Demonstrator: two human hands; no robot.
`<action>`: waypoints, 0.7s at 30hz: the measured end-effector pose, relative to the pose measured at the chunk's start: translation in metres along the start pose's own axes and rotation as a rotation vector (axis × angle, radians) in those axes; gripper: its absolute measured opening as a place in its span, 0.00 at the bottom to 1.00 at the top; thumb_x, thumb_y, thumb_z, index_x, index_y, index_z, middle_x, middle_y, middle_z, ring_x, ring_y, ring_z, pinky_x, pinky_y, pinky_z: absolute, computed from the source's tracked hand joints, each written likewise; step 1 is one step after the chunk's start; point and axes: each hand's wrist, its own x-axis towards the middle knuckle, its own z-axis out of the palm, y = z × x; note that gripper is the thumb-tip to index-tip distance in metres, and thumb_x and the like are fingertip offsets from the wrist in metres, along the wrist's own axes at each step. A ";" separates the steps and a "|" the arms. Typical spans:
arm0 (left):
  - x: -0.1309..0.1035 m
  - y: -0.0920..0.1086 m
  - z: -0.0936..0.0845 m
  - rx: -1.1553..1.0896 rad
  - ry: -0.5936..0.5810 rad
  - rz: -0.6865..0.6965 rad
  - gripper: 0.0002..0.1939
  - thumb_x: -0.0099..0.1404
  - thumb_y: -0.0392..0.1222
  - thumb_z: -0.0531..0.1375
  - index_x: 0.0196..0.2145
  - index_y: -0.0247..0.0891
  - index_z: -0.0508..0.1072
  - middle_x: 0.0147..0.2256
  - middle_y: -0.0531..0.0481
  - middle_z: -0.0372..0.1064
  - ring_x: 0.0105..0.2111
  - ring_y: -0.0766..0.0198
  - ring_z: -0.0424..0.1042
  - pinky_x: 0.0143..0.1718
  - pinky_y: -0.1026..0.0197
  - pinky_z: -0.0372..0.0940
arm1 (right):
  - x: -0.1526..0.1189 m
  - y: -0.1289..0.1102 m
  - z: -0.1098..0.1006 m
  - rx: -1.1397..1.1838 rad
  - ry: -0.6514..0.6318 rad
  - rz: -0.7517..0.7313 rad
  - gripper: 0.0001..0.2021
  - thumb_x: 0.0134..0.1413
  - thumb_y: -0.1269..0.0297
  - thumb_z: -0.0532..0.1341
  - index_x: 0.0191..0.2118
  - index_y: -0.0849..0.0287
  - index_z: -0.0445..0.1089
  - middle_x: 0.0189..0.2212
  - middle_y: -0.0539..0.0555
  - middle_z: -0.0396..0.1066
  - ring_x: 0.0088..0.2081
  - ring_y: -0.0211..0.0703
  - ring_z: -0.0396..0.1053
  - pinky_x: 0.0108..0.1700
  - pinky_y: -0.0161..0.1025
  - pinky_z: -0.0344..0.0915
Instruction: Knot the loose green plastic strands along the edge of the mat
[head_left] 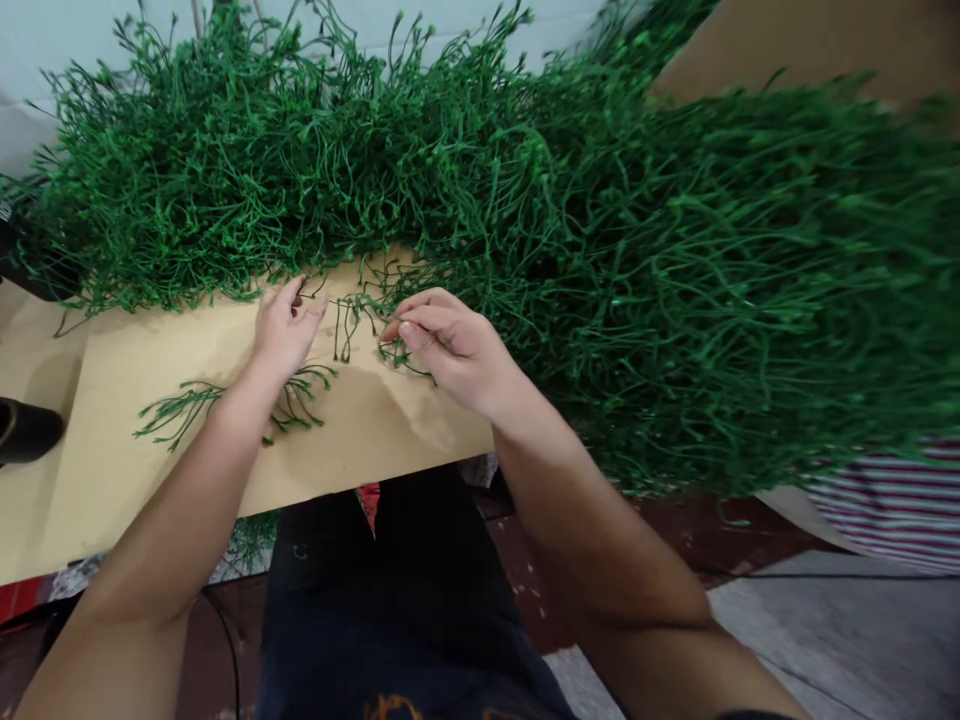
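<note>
Two bare hands work at the near edge of a big heap of green plastic stems (570, 230), seen from the head camera. The heap covers the far side of a sheet of brown cardboard (112, 440) and spills over its right end, well past the person's right arm.

The right hand (450, 345) has its thumb and forefinger pinched together on a thin green sprig (356, 315) that trails out of the heap onto the cardboard. The other fingers curl loosely over it.

The left hand (283, 328) lies just beside, fingers half bent and loosely apart, its fingertips touching the same sprig near the edge of the heap. I cannot tell whether it grips the sprig or only rests on it.

A loose bunch of stems (187, 405) lies flat on the cardboard, partly under the left wrist and forearm, apart from the heap.

Dark trousers (390, 600) on the person's lap show below the cardboard edge. A striped cloth (892, 510) lies at the right, under the overhanging stems, and a dark object (26, 430) sits at the left edge.
</note>
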 end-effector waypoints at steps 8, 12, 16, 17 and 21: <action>-0.009 0.018 -0.010 0.077 0.048 0.120 0.19 0.64 0.51 0.55 0.43 0.34 0.75 0.47 0.41 0.68 0.55 0.55 0.64 0.60 0.53 0.53 | 0.008 0.004 0.015 0.113 0.008 0.012 0.17 0.60 0.55 0.53 0.31 0.59 0.74 0.38 0.57 0.68 0.43 0.41 0.66 0.44 0.41 0.65; -0.016 0.034 -0.005 -0.298 -0.199 0.062 0.22 0.64 0.56 0.53 0.34 0.33 0.74 0.35 0.45 0.73 0.40 0.62 0.72 0.48 0.59 0.64 | 0.009 0.004 0.019 0.127 0.037 0.030 0.17 0.60 0.54 0.53 0.32 0.59 0.74 0.37 0.57 0.68 0.46 0.42 0.65 0.48 0.43 0.64; -0.018 0.036 -0.001 -0.438 -0.283 -0.026 0.20 0.52 0.56 0.65 0.30 0.34 0.72 0.27 0.51 0.70 0.30 0.68 0.69 0.38 0.63 0.64 | 0.010 0.004 0.018 0.163 0.064 0.032 0.17 0.60 0.53 0.54 0.31 0.59 0.74 0.39 0.58 0.70 0.48 0.43 0.66 0.50 0.44 0.64; -0.018 0.035 -0.001 -0.445 -0.296 -0.043 0.20 0.49 0.54 0.68 0.30 0.34 0.72 0.27 0.52 0.70 0.28 0.69 0.68 0.36 0.64 0.63 | 0.010 0.004 0.017 0.197 0.072 0.039 0.17 0.60 0.53 0.54 0.31 0.59 0.73 0.40 0.58 0.70 0.48 0.43 0.66 0.50 0.43 0.64; -0.019 0.035 -0.002 -0.387 -0.366 -0.044 0.18 0.50 0.52 0.67 0.30 0.33 0.73 0.24 0.53 0.67 0.25 0.70 0.63 0.30 0.65 0.59 | 0.010 0.003 0.020 0.433 0.123 0.083 0.15 0.59 0.54 0.55 0.33 0.59 0.73 0.45 0.57 0.72 0.43 0.40 0.69 0.47 0.42 0.66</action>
